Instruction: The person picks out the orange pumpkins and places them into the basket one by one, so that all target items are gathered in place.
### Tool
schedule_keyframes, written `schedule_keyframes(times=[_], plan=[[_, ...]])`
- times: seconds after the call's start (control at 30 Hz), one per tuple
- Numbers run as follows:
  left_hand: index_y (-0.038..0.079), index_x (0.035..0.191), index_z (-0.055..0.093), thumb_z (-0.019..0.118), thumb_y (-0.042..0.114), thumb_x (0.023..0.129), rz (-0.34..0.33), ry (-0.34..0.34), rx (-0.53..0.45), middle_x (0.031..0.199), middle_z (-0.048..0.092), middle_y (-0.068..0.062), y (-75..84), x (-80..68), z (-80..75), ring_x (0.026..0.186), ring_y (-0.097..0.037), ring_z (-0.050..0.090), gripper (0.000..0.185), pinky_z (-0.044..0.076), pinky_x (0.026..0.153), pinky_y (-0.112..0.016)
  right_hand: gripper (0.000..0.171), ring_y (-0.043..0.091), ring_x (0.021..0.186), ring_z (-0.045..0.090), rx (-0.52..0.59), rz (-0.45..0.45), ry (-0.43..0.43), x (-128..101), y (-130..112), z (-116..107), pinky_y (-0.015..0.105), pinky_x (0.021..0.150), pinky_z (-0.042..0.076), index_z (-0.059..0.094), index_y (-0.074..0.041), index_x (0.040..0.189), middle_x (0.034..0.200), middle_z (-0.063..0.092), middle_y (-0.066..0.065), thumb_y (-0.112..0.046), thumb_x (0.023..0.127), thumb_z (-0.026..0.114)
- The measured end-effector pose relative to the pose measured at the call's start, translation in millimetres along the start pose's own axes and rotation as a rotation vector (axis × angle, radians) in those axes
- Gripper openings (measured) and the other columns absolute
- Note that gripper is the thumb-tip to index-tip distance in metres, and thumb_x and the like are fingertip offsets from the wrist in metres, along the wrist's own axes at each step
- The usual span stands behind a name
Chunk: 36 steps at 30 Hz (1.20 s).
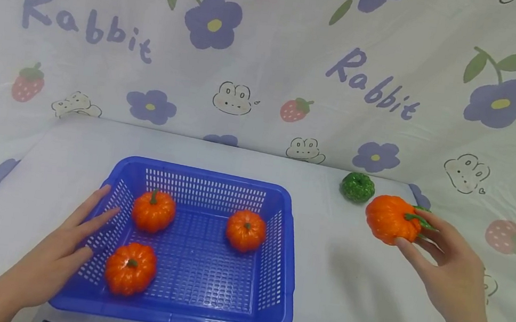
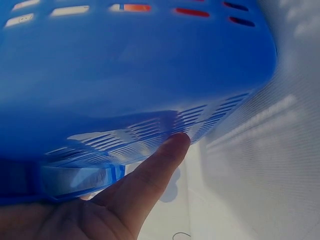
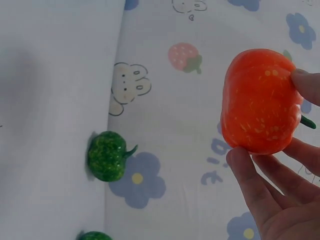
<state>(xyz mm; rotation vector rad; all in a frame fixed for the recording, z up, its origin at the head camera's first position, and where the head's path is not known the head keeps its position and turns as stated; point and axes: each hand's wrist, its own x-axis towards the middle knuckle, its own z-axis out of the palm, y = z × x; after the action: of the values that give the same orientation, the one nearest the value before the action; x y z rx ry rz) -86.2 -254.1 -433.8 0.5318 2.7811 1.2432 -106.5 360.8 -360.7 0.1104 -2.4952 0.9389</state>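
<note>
The right hand (image 1: 443, 264) held an orange pumpkin (image 1: 392, 219) clear of the table, at the far right of the scene, well apart from the blue basket (image 1: 279, 271). The fingers were curled about it from below and from the side, and its green stem pointed toward the palm; the right wrist view showed a fingertip (image 3: 242, 159) under the fruit and another at its upper edge. The grip looked adequate but light. In my judgement the pumpkin, being smooth and rounded, would handle best with the fingers kept spread beneath it rather than pinched at the stem.

The left hand (image 1: 60, 252) lay with fingers straight against the near left wall of the basket, gripping nothing. The left wrist view confirmed one finger (image 2: 160, 165) touching the slotted wall. This steadied the basket, which I judge sensible, since a light plastic basket could slide on the cloth.

Three orange pumpkins sat inside the basket: one far left (image 1: 153, 210), one near left (image 1: 131, 268), one toward the right (image 1: 245, 230). The near right part of the floor showed bare.

A green pumpkin (image 1: 357, 187) stood on the table just beyond the held one, near the backdrop. The right wrist view showed part of a second green one (image 3: 95, 236) at its lower edge. Nothing stood between the held pumpkin and the basket except the basket's right wall.
</note>
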Motion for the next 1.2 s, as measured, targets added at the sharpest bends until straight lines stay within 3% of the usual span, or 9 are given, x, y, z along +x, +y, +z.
schedule_keyframes(times=[0.3,0.77,1.2], plan=[[0.003,0.165,0.043,0.055,-0.004,0.097,0.001,-0.003,0.000,0.183,0.002,-0.007,0.8,1.0,-0.8,0.161,-0.053,0.013,0.069,0.030,0.107,-0.086,0.070,-0.010,0.114,0.061,0.032,-0.056,0.000,-0.1,-13.6,3.2,0.007,0.095,0.047,0.064,-0.007,0.150,0.137,0.066,0.010,0.004,0.086,0.089],[0.002,0.166,0.041,0.054,-0.004,0.098,-0.026,-0.016,0.006,0.182,0.001,-0.008,1.2,0.8,-1.2,0.161,-0.053,0.013,0.070,0.030,0.107,-0.086,0.075,-0.008,0.117,0.061,0.070,-0.148,-0.026,-1.5,-34.8,10.4,0.007,0.095,0.048,0.065,-0.005,0.148,0.137,0.068,0.013,0.012,0.080,0.090],[0.003,0.167,0.040,0.055,-0.004,0.098,-0.010,-0.012,0.009,0.183,0.001,-0.008,1.4,1.0,-0.9,0.161,-0.053,0.013,0.070,0.030,0.108,-0.085,0.071,-0.002,0.118,0.063,0.107,-0.173,-0.082,-2.3,-48.0,17.4,0.011,0.096,0.051,0.067,-0.007,0.146,0.135,0.069,0.008,0.010,0.081,0.090]])
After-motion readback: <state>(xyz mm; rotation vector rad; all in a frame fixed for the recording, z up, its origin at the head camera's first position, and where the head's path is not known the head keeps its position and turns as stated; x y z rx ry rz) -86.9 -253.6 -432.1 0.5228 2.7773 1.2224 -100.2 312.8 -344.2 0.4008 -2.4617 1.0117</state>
